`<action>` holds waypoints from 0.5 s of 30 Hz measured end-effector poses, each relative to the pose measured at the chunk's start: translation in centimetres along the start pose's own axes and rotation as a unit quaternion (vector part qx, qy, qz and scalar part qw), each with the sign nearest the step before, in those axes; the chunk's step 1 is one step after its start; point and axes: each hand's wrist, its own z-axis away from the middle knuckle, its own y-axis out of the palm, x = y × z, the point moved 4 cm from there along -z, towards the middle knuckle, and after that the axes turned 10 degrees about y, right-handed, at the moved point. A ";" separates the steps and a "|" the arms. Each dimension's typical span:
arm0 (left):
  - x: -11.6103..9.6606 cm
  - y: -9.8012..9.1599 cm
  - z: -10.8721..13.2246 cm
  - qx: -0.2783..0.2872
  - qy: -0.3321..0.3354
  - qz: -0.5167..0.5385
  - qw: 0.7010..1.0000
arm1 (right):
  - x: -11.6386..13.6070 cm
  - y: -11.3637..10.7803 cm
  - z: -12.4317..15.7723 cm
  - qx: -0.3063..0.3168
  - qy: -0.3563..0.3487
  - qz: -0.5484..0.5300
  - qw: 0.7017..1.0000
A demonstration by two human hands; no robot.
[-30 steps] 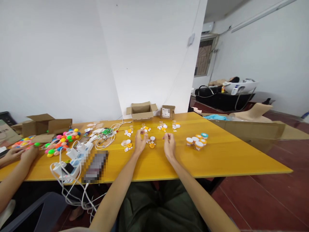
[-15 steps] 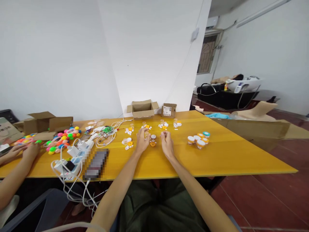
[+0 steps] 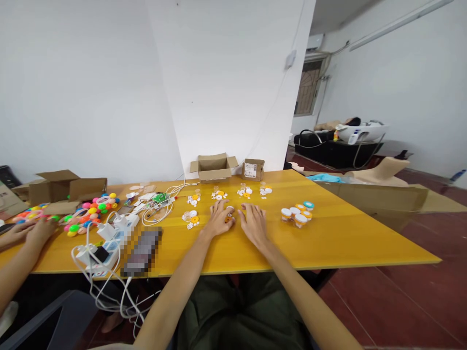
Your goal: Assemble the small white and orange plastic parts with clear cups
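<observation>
My left hand lies palm down over a small group of parts at the middle of the table, its fingers apart and partly covering them. Beside its fingertips an orange disc and a white disc show; whether the fingers touch them I cannot tell. Just to the right, my right hand is palm down with spread fingers and nothing visible in it. Farther back and to the left are several piles of loose white and orange discs with clear cups.
Several clear tubs with white, orange and teal lids stand to the right. An open cardboard box and a smaller box sit at the back. On the left are a power strip, cables, a blurred-out phone-shaped object, coloured balls and another person's hands.
My hands have turned palm down and spread their fingers; the left now covers more of the middle parts. The view has shifted slightly.
</observation>
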 end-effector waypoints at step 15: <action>0.4 0.2 0.0 0.007 -0.022 0.003 1.000 | -8.5 -5.9 0.0 -0.064 -0.090 0.350 0.930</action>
